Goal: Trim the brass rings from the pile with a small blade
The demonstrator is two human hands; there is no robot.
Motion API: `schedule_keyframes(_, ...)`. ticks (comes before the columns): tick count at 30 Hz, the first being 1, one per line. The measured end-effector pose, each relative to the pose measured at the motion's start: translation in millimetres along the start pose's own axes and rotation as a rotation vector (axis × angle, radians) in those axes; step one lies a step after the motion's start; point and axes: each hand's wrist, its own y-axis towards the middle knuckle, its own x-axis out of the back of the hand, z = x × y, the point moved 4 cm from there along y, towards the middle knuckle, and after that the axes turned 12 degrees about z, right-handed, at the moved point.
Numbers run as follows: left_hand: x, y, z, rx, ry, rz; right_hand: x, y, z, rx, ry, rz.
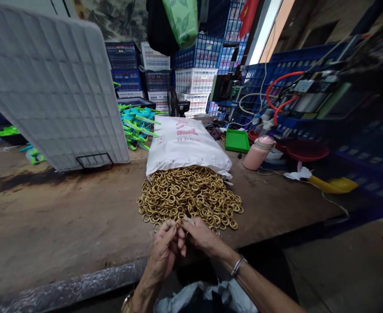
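Observation:
Many gold-brown rings (191,191) lie heaped on the table, spilling from the mouth of a white woven sack (185,141) with red print. At the near edge of the heap, my left hand (168,245) is closed, its thumb and fingertips pinching what looks like one of these rings. My right hand (200,234) meets it from the right, also closed. A small slim tool with a dark tip shows at its thumb and forefinger; its exact kind is unclear. Both hands are over the table's front edge.
At left stands a tall white ribbed panel (57,87) on a wire foot. Green and blue plastic pieces (137,124) are piled behind it. A green tray (237,140), pink bottle (259,153) and machine with orange hoses (309,98) are at right. Stacked crates (196,80) fill the back.

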Motion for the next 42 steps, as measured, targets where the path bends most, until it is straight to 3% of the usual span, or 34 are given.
schedule_keyframes(3, 3.9, -1, 4, 0.043, -0.016, -0.019, -3, 0, 1, 0.045, 0.073, 0.035)
schedule_keyframes(8, 15.1, -4, 12, 0.089, -0.009, -0.146, 14, -5, 11, 0.145, -0.264, -0.282)
schedule_keyframes(10, 17.8, -5, 11, 0.075, 0.007, -0.17, 15, -7, 15, 0.173, -0.371, -0.322)
schedule_keyframes(21, 15.8, -6, 5, 0.06, 0.09, -0.16, 8, -8, 14, 0.158, -0.485, -0.291)
schedule_keyframes(32, 24.6, -7, 20, 0.236, -0.345, -0.269, 5, -10, 14, 0.194, -0.519, -0.215)
schedule_keyframes(42, 20.6, -6, 25, 0.298, -0.445, -0.308, 9, -8, 11, 0.184, -0.51, -0.223)
